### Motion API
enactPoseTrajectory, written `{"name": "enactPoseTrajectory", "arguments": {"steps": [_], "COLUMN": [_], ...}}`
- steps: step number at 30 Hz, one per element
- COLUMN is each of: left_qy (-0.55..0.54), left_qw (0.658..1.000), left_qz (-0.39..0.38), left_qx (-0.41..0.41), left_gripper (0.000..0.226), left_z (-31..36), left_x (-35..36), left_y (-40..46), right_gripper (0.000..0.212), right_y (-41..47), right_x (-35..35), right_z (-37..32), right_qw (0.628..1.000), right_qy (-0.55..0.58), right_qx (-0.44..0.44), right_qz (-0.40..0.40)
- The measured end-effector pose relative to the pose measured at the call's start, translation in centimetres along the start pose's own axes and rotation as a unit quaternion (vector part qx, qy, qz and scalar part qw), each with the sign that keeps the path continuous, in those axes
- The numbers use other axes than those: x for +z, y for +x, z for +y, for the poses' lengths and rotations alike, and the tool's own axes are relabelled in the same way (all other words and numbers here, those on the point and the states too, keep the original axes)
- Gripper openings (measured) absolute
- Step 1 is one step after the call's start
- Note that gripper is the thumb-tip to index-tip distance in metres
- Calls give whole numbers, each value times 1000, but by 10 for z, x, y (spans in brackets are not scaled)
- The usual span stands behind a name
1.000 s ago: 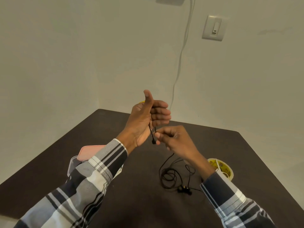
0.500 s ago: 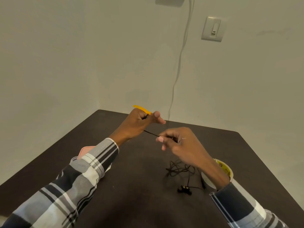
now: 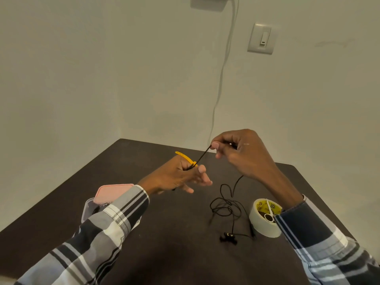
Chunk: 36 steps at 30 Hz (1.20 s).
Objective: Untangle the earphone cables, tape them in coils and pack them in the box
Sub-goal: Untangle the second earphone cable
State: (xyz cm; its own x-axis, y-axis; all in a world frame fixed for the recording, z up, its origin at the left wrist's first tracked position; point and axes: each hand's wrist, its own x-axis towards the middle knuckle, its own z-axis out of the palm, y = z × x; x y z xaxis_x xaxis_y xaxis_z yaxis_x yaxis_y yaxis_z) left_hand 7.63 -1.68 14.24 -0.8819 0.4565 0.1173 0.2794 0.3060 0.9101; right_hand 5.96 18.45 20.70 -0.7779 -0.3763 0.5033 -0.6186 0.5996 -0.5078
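A black earphone cable [image 3: 225,204] lies in a loose tangle on the dark table [image 3: 176,243], its two earbuds [image 3: 228,237] near the front. One end of the cable runs up taut between my hands. My right hand [image 3: 240,153] pinches that strand high above the table. My left hand [image 3: 181,175] grips the cable's lower end against a yellow strap [image 3: 186,157], its other fingers stretched out. A clear box with a pink lid [image 3: 112,193] sits at the left, partly hidden by my left sleeve.
A roll of tape [image 3: 265,218] with a yellow core stands right of the tangle, small scissors [image 3: 269,211] lying across it. A white wire [image 3: 223,75] hangs down the wall behind the table, beside a light switch [image 3: 262,39].
My right hand rose and moved right, drawing the strand taut upward and lifting more cable off the table. My left hand dropped lower and turned palm down.
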Motion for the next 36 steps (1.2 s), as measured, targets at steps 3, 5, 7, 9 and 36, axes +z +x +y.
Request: {"name": "enactPoseTrajectory", "arguments": {"steps": [3,5,7,9,36], "left_qy": [-28,-61,-101,-149,-59], "left_qw": [999,997,993,987,984], "left_qz": [-27,-45,-50,-43,166], "left_qx": [-3,10,26,36,27], "left_gripper": [60,61,62,63,55], "left_z": [-2,-1,0,5,-30], "left_x": [5,6,8,9,-6], "left_y": [-3,-6,-8,-10,14], "right_gripper": [15,16,19,20,22], "right_y": [6,8,11,12,-59], "right_x": [4,8,12,16,77], "right_z": [3,7,14,22,20], "right_qw": [1000,1000,999,997,983], "right_qy": [-10,1,25,73,69], "right_qx": [3,9,20,35,68], "right_qz": [4,5,9,6,-157]}}
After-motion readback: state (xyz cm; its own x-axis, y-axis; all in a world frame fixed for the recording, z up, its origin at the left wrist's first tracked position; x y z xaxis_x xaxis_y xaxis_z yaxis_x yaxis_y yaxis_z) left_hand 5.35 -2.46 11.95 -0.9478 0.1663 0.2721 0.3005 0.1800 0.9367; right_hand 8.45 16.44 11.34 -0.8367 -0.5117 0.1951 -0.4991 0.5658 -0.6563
